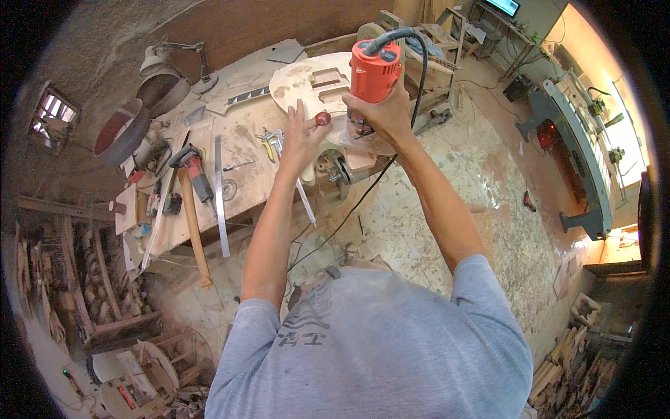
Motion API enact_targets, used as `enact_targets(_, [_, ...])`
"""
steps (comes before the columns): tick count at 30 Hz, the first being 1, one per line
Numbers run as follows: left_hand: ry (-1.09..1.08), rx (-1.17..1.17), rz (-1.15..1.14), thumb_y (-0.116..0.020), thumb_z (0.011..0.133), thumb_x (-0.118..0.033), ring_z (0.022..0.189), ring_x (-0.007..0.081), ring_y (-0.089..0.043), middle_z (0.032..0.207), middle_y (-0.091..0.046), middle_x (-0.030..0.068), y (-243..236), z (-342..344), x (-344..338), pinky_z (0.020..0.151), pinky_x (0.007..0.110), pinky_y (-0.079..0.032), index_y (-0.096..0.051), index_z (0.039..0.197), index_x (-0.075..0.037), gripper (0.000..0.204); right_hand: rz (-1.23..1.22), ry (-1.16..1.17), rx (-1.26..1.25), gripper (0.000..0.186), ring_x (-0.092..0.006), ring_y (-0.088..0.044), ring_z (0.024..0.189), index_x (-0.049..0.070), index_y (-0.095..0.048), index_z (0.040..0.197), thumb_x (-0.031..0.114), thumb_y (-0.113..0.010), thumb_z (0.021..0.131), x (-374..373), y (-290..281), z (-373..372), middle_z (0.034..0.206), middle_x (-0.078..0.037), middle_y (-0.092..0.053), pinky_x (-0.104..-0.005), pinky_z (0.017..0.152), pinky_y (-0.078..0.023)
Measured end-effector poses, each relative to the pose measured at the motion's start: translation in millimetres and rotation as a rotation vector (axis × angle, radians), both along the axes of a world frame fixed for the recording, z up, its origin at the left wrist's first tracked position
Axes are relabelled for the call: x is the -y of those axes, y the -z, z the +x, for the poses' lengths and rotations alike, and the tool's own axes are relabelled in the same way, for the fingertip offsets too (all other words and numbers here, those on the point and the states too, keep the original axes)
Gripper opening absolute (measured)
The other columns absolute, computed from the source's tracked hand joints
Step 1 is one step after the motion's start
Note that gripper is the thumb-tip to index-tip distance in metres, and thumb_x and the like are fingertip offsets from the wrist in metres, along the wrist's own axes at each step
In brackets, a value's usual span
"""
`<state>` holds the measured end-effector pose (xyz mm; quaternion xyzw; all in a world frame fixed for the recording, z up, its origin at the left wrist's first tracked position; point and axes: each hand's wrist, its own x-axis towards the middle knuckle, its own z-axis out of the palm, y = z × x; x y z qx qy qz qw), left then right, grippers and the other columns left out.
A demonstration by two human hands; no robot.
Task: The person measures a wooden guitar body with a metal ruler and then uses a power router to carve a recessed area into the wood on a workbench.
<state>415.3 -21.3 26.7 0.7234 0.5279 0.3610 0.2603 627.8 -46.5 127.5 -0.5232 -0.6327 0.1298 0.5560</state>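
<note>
In my right hand point(384, 115) is a red corded router point(375, 75), held upright with the fingers wrapped round its motor housing. Its clear base plate point(359, 136) overlaps the near edge of a pale wooden guitar body point(293, 82), which has rectangular cavities cut in it. My left hand point(300, 136) rests by the body's near-left edge with fingers stretched out and spread. A dark red round knob point(322, 119) sits against its thumb side; how firmly the hand touches it, I cannot tell. The cutting bit is not clearly visible.
On the workbench point(241, 188) at left lie an angle grinder point(197, 174), a steel ruler point(220, 195), yellow-handled pliers point(269, 150) and a fretted guitar neck point(248, 96). A desk lamp point(202, 77) stands behind. The router's black cable point(363, 199) drops past the bench edge. Scrap wood point(565, 370) is piled at lower right.
</note>
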Motion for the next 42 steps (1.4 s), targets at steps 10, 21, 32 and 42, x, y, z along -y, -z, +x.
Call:
enact_targets(10, [0.043,0.019,0.051,-0.072,0.093,-0.043,0.157,0.0505,-0.017,0.169,-0.024,0.0298,3,-2,-2,0.126,0.050,-0.025,-0.080,0.122,-0.015,0.041,0.008,-0.017,0.016,0.067,-0.0211,-0.074,0.093,0.004,-0.064,0.122,0.034,-0.093,0.069,-3,6,3,0.104,-0.009,-0.076,-0.0368,0.087,-0.058])
enact_targets(21, [0.038,-0.024,0.081,-0.070,0.094,-0.052,0.158,0.0478,-0.017,0.169,-0.027,0.0268,13,-2,-7,0.122,0.068,-0.015,-0.079,0.125,-0.022,0.044,-0.038,-0.020,-0.002,0.083,-0.0350,-0.074,0.105,0.011,-0.062,0.130,0.049,-0.092,0.062,-4,7,6,0.114,-0.015,-0.075,-0.0441,0.093,-0.057])
enact_targets(32, [0.012,-0.080,0.034,-0.069,0.093,-0.054,0.159,0.0479,-0.015,0.170,-0.026,0.0238,1,0,1,0.117,0.079,-0.009,-0.079,0.123,-0.025,0.043,-0.065,0.004,-0.023,0.085,-0.0344,-0.074,0.105,0.010,-0.060,0.132,0.048,-0.092,0.063,-1,3,4,0.113,-0.016,-0.076,-0.0438,0.093,-0.057])
enact_targets(42, [0.054,-0.183,0.074,-0.065,0.097,-0.052,0.159,0.0448,-0.015,0.173,-0.024,0.0167,7,-5,4,0.119,0.078,-0.001,-0.076,0.129,-0.027,0.043,-0.078,-0.009,0.003,0.087,-0.0344,-0.073,0.106,0.009,-0.060,0.132,0.051,-0.092,0.062,3,10,9,0.115,-0.016,-0.075,-0.0440,0.094,-0.056])
